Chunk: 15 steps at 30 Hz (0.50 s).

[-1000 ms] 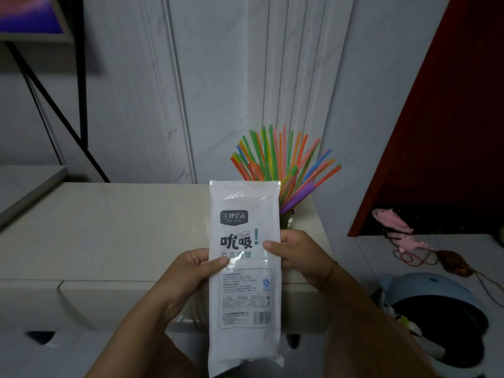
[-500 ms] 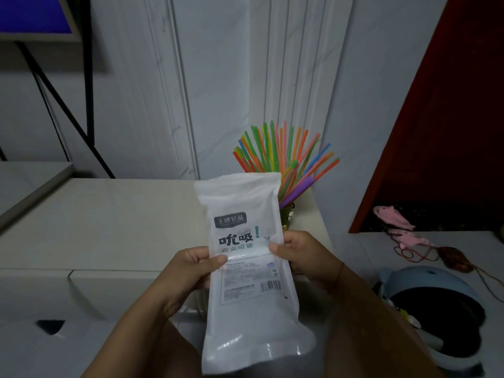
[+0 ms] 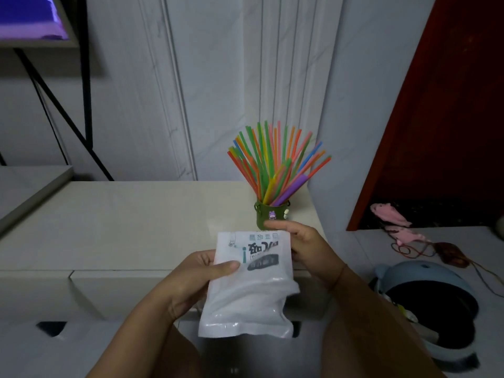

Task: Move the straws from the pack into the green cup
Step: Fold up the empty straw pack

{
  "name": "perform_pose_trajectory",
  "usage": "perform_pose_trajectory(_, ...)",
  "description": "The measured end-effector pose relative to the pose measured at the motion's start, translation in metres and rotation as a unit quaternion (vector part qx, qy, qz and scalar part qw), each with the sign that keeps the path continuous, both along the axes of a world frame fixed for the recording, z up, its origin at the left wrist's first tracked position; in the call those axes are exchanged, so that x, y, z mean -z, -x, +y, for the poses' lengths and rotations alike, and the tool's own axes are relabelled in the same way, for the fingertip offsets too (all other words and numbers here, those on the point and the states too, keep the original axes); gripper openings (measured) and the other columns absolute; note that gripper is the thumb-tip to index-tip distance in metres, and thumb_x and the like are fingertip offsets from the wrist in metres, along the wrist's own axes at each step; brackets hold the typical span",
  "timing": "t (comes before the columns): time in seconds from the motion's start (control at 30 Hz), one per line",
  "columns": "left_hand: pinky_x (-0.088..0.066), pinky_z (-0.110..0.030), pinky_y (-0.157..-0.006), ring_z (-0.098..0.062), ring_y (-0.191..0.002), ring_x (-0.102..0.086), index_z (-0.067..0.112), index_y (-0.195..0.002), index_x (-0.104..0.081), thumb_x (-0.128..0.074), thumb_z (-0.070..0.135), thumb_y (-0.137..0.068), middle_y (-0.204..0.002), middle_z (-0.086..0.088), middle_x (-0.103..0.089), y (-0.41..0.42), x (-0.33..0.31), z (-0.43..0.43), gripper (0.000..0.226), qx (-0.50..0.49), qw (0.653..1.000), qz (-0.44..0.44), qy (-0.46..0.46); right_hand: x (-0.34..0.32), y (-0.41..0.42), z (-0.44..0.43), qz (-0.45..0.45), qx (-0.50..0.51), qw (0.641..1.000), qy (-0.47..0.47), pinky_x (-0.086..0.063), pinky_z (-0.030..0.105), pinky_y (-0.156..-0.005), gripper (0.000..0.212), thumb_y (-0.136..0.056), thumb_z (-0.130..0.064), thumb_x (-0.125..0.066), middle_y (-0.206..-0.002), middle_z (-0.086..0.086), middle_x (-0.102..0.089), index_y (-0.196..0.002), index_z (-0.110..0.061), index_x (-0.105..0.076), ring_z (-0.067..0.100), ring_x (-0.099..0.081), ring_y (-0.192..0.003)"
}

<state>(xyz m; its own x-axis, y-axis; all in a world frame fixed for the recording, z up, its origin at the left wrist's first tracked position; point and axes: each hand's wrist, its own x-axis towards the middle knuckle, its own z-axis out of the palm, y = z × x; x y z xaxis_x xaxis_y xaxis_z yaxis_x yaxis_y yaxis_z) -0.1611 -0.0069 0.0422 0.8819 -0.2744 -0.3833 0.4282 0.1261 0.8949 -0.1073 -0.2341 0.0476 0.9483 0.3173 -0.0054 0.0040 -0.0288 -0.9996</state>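
Your left hand pinches the pack at its 9 o'clock edge, and your right hand grips its 2 o'clock corner. At 12 o'clock beyond it, straws fan from the cup.

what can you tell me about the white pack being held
The white pack is a glossy plastic bag, bent across its middle, print upside down, sealed seam nearest the camera. The left hand pinches its left edge, thumb on front; the right hand holds its upper right edge. It is held in the air, nearer than the green cup.
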Motion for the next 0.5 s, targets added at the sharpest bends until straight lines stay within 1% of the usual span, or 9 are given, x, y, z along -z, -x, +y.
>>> perform_pose_trajectory(0.07, -0.058, -0.038, -0.081, -0.033, -0.096, -0.070, -0.001, -0.107, -0.071, -0.079, 0.012, -0.068, -0.110, -0.021, -0.071, -0.002, 0.000, -0.005, 0.042, -0.052, 0.998, -0.024, -0.010, -0.001, -0.002, -0.002, 0.058, 0.005, 0.997, -0.050, -0.055, 0.033, -0.075, 0.031, -0.099, -0.021, -0.039, -0.108, 0.012, -0.069, -0.124, -0.021, -0.057, 0.021, -0.066, -0.089)
perform_pose_trajectory(0.13, -0.060, -0.036, -0.077, -0.030, -0.091, -0.072, 0.001, -0.105, -0.071, -0.075, 0.011, -0.069, -0.105, -0.018, -0.073, -0.006, 0.002, -0.009, 0.038, -0.086, 0.995, -0.051, -0.023, -0.001, 0.001, -0.003, 0.150, -0.026, 0.985, -0.084, -0.050, 0.037, -0.083, 0.044, -0.098, -0.044, -0.030, -0.117, 0.018, -0.066, -0.124, -0.020, -0.057, 0.027, -0.061, -0.098)
perform_pose_trajectory(0.17, -0.060, -0.034, -0.073, -0.028, -0.088, -0.073, 0.002, -0.105, -0.072, -0.075, 0.011, -0.070, -0.103, -0.016, -0.074, -0.007, 0.001, -0.011, 0.036, -0.093, 0.993, -0.059, -0.029, -0.001, 0.004, -0.003, 0.180, -0.048, 0.979, -0.084, -0.050, 0.039, -0.088, 0.050, -0.096, -0.051, -0.030, -0.118, 0.016, -0.066, -0.121, -0.020, -0.059, 0.028, -0.061, -0.103)
perform_pose_trajectory(0.2, -0.060, -0.032, -0.068, -0.026, -0.086, -0.073, 0.003, -0.105, -0.072, -0.074, 0.011, -0.070, -0.102, -0.015, -0.074, -0.008, 0.001, -0.014, 0.035, -0.094, 0.993, -0.065, -0.031, 0.001, 0.008, -0.004, 0.185, -0.067, 0.977, -0.077, -0.050, 0.042, -0.092, 0.048, -0.093, -0.050, -0.036, -0.119, 0.014, -0.066, -0.119, -0.018, -0.060, 0.027, -0.063, -0.107)
perform_pose_trajectory(0.27, -0.059, -0.030, -0.065, -0.026, -0.085, -0.074, 0.003, -0.106, -0.071, -0.073, 0.011, -0.072, -0.102, -0.014, -0.075, -0.010, 0.001, -0.019, 0.035, -0.095, 0.993, -0.071, -0.023, 0.007, 0.013, -0.006, 0.121, -0.083, 0.989, -0.022, -0.054, 0.038, -0.090, 0.032, -0.088, -0.030, -0.057, -0.119, 0.011, -0.067, -0.116, -0.015, -0.061, 0.024, -0.066, -0.105)
perform_pose_trajectory(0.33, -0.059, -0.032, -0.069, -0.027, -0.091, -0.073, 0.004, -0.109, -0.071, -0.073, 0.015, -0.074, -0.105, -0.015, -0.074, -0.012, 0.000, -0.025, 0.036, -0.082, 0.994, -0.067, -0.012, 0.011, 0.016, -0.010, 0.052, -0.036, 0.998, 0.027, -0.055, 0.037, -0.088, 0.028, -0.086, -0.011, -0.063, -0.115, 0.011, -0.069, -0.114, -0.009, -0.064, 0.023, -0.067, -0.102)
perform_pose_trajectory(0.4, -0.058, -0.036, -0.080, -0.029, -0.098, -0.071, 0.007, -0.112, -0.070, -0.073, 0.021, -0.077, -0.108, -0.013, -0.073, -0.012, -0.001, -0.031, 0.038, -0.045, 0.997, -0.057, -0.012, 0.014, 0.014, -0.014, 0.032, 0.021, 0.999, 0.029, -0.056, 0.036, -0.086, 0.027, -0.085, -0.006, -0.064, -0.111, 0.011, -0.071, -0.111, -0.007, -0.066, 0.023, -0.069, -0.099)
perform_pose_trajectory(0.43, -0.058, -0.037, -0.082, -0.029, -0.099, -0.070, 0.008, -0.112, -0.070, -0.075, 0.023, -0.075, -0.109, -0.012, -0.073, -0.011, -0.001, -0.034, 0.040, -0.028, 0.998, -0.050, -0.017, 0.013, 0.013, -0.016, 0.027, 0.037, 0.999, 0.024, -0.057, 0.032, -0.081, 0.025, -0.085, -0.007, -0.064, -0.108, 0.009, -0.072, -0.109, -0.008, -0.066, 0.020, -0.070, -0.095)
perform_pose_trajectory(0.5, -0.058, -0.033, -0.076, -0.028, -0.095, -0.072, 0.005, -0.109, -0.070, -0.077, 0.020, -0.069, -0.107, -0.013, -0.074, -0.012, 0.000, -0.041, 0.044, -0.022, 0.999, -0.043, -0.024, 0.012, 0.011, -0.022, 0.020, 0.045, 0.998, 0.025, -0.056, 0.020, -0.069, 0.019, -0.086, -0.011, -0.064, -0.101, 0.001, -0.074, -0.104, -0.014, -0.067, 0.011, -0.071, -0.088)
